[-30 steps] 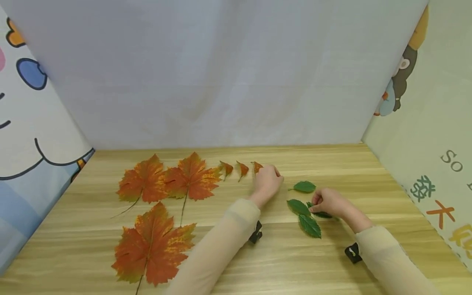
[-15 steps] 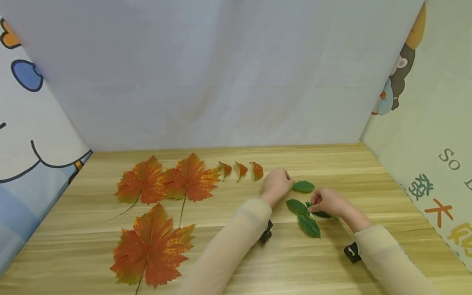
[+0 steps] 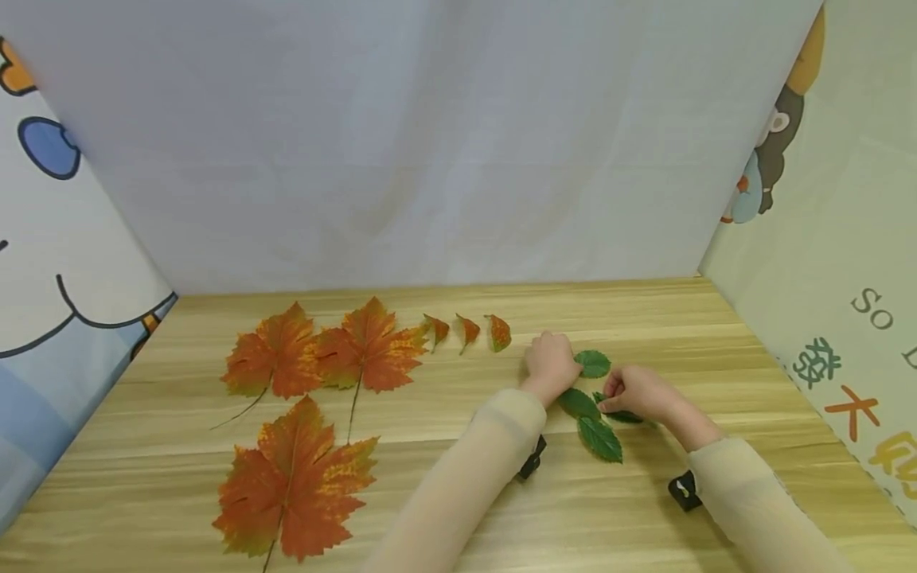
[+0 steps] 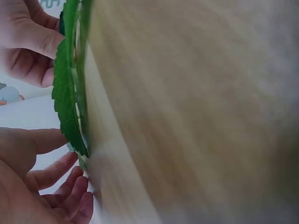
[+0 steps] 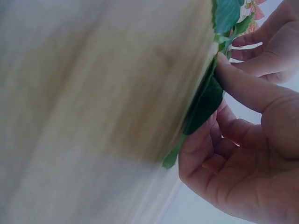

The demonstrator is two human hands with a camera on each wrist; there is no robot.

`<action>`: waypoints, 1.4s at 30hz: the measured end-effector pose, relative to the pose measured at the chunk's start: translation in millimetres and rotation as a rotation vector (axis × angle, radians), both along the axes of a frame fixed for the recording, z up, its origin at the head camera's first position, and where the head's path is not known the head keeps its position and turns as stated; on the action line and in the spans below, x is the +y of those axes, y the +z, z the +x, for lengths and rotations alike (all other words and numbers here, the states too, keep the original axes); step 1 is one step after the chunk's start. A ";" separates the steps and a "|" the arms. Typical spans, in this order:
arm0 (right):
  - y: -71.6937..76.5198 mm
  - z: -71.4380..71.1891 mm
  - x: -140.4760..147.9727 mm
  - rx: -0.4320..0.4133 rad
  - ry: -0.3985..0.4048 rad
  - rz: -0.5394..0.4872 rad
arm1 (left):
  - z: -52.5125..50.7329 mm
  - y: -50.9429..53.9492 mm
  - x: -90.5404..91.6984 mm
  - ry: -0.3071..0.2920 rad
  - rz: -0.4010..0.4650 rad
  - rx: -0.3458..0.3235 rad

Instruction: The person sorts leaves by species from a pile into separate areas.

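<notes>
My left hand (image 3: 550,364) is at the left end of the upper green leaf (image 3: 594,364), its thumb and index finger around the leaf's edge. In the left wrist view that left hand (image 4: 39,182) has its other fingers loosely bent. My right hand (image 3: 645,395) pinches another green leaf (image 3: 625,416), mostly covered by the fingers. The right wrist view shows its thumb pressed on this dark green leaf (image 5: 205,102). Between the hands, two more green leaves lie on the table: one upper left (image 3: 577,403), one below (image 3: 600,438).
Three small orange leaves (image 3: 468,329) stand in a row at the back. Three large orange-red maple leaves (image 3: 292,481) with long stems lie at the left of the wooden table (image 3: 444,477). A white cloth (image 3: 430,143) hangs behind, with printed panels either side.
My left hand has moved right from the third small orange leaf to the upper green leaf, which is slightly turned. The right hand has stayed in place.
</notes>
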State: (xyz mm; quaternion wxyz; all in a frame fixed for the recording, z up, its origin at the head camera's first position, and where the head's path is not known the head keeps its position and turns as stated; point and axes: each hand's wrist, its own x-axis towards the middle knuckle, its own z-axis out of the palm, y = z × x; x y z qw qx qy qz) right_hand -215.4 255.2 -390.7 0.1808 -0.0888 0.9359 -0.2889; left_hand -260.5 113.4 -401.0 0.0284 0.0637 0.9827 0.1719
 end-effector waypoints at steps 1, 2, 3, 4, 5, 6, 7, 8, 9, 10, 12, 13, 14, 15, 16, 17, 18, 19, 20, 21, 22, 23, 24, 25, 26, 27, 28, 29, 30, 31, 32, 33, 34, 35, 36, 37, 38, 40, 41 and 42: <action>-0.1 0.2 -0.1 0.000 0.001 -0.003 | 0.6 -0.7 0.1 -0.004 -0.007 0.005; -0.4 0.2 -0.2 0.002 0.003 -0.003 | 0.9 -1.2 0.1 -0.004 -0.008 0.008; -0.6 0.3 -0.2 0.002 0.005 -0.005 | 1.4 -1.7 0.0 -0.003 -0.010 0.010; -0.8 0.3 -0.2 0.003 0.005 -0.008 | 1.7 -2.0 0.0 -0.002 -0.009 0.011; -1.1 0.5 -0.1 0.007 0.007 -0.006 | 1.9 -2.4 0.2 -0.003 -0.009 0.008; -1.4 0.5 0.0 0.007 0.007 -0.006 | 2.1 -2.6 0.3 -0.003 -0.009 0.006; -1.6 0.6 0.2 0.010 0.008 -0.003 | 2.2 -2.7 0.5 -0.005 -0.009 0.004; -1.8 0.7 0.3 0.010 0.006 -0.001 | 2.3 -3.0 0.9 -0.006 -0.010 0.002; -1.8 0.9 0.4 0.009 0.005 0.001 | 2.2 -3.4 1.2 -0.008 -0.013 0.001; -1.7 1.2 0.4 0.008 0.005 0.003 | 2.1 -3.9 1.5 -0.010 -0.017 -0.001; -1.4 1.6 0.4 0.005 0.003 0.006 | 2.1 -4.7 1.8 -0.010 -0.021 -0.004; -1.3 1.8 0.3 0.003 0.002 0.006 | 1.9 -5.3 1.9 -0.009 -0.021 -0.005; -1.1 2.0 0.2 0.003 0.002 0.006 | 1.8 -5.8 2.0 -0.006 -0.020 -0.006; -1.0 2.2 0.0 0.003 0.003 0.004 | 1.8 -6.0 1.8 -0.004 -0.019 -0.007; -1.1 2.3 0.0 0.003 0.003 0.003 | 1.8 -6.2 1.8 -0.002 -0.018 -0.007; -1.2 2.3 0.1 0.004 0.003 0.001 | 1.9 -6.2 1.8 -0.004 -0.017 -0.009; -1.3 2.3 0.2 0.004 0.003 -0.001 | 1.9 -6.1 1.8 -0.005 -0.015 -0.012; -1.4 2.2 0.4 0.003 0.002 -0.002 | 1.8 -6.0 1.9 -0.008 -0.015 -0.013; -1.5 2.2 0.7 0.003 0.002 -0.002 | 1.7 -5.7 2.0 -0.009 -0.015 -0.016; -1.5 2.1 0.9 0.001 0.000 -0.003 | 1.6 -5.3 2.1 -0.012 -0.016 -0.019; -1.6 2.0 1.1 -0.001 -0.001 -0.003 | 1.5 -4.8 2.1 -0.012 -0.016 -0.019; -1.6 1.9 1.2 -0.002 -0.004 -0.004 | 1.2 -4.4 2.2 -0.013 -0.013 -0.022; -1.6 1.8 1.2 -0.004 -0.005 -0.005 | 0.9 -4.1 2.2 -0.013 -0.013 -0.021; -1.5 1.7 1.2 -0.005 -0.006 -0.006 | 0.6 -3.5 1.9 -0.014 -0.012 -0.020; -1.4 1.6 1.0 -0.004 -0.005 -0.006 | 0.5 -3.1 1.5 -0.015 -0.009 -0.018; -1.2 1.5 0.9 -0.004 -0.005 -0.008 | 0.3 -2.6 1.0 -0.018 -0.007 -0.016; -1.1 1.3 0.7 -0.005 -0.005 -0.010 | 0.1 -2.2 0.3 -0.019 -0.005 -0.013; -0.9 1.2 0.5 -0.005 -0.005 -0.012 | -0.2 -2.0 -0.3 -0.023 -0.001 -0.009; -0.8 1.2 0.3 -0.004 -0.003 -0.011 | -0.5 -1.6 -1.1 -0.026 0.003 -0.007; -0.6 1.2 0.1 -0.004 -0.001 -0.011 | -0.8 -1.2 -1.7 -0.029 0.009 -0.006; -0.4 1.1 0.0 -0.003 0.000 -0.010 | -1.1 -0.9 -2.4 -0.032 0.014 -0.003; -0.3 1.0 0.0 -0.003 0.000 -0.011 | -1.4 -0.4 -2.8 -0.035 0.018 -0.001; -0.2 1.0 0.0 -0.002 0.000 -0.010 | -1.7 0.0 -3.3 -0.038 0.023 0.002; 0.0 0.9 0.0 -0.001 0.001 -0.008 | -1.8 0.9 -3.8 -0.043 0.029 0.002; 0.1 0.8 0.0 -0.001 0.001 -0.008 | -2.0 1.6 -4.3 -0.047 0.033 0.002; 0.3 0.6 0.0 -0.001 0.001 -0.009 | -2.0 2.3 -4.9 -0.051 0.043 0.000; 0.4 0.4 0.0 -0.001 -0.001 -0.010 | -1.9 3.1 -5.6 -0.054 0.053 -0.003; 0.3 -0.2 0.1 0.001 -0.001 -0.011 | -1.9 3.8 -7.0 -0.061 0.079 -0.017; 0.1 -0.5 0.1 0.003 0.000 -0.011 | -1.7 4.3 -7.8 -0.058 0.089 -0.024; 0.0 -0.9 0.2 0.006 0.001 -0.008 | -1.7 4.8 -8.5 -0.056 0.100 -0.032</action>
